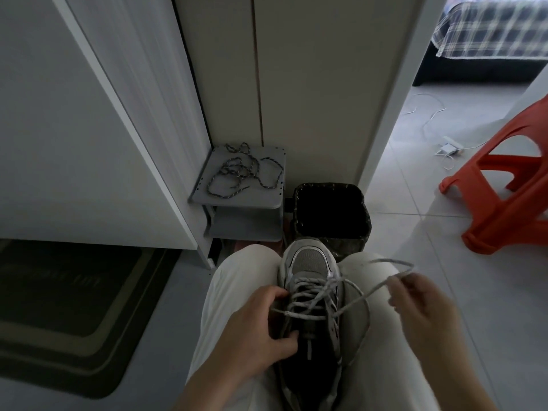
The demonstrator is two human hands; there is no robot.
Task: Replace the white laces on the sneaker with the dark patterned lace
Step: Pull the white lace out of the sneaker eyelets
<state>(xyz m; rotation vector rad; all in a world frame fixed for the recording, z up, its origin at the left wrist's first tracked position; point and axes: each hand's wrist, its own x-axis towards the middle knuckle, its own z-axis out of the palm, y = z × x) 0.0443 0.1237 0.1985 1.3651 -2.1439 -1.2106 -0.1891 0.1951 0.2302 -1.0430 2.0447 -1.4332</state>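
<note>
A grey-and-white mesh running sneaker (311,262) lies in the person's lap, wedged between the thighs of their pale cream trousers (234,280), toe pointing away from the body. Its white cord lace (314,292) is loose across the eyelets, with slack strands crossing over the tongue. The left hand (261,330) grips the sneaker's left side: the fingers curl in at the upper eyelets and the thumb presses near the tongue by the collar. The right hand (421,304) is raised to the right of the shoe, thumb and fingertips pinching a long loop of the white lace that runs taut from the eyelets. The dark rope lace flecked with a lighter pattern (240,170) lies in a loose tangle on the top of a small grey two-tier shelf (267,197) ahead, well apart from the sneaker. Just right of the shelf stands a square bin with a black liner (327,186). An orange plastic stool (504,209) stands on the tiled floor at right, and a dark striped doormat (68,315) lies at left.
</note>
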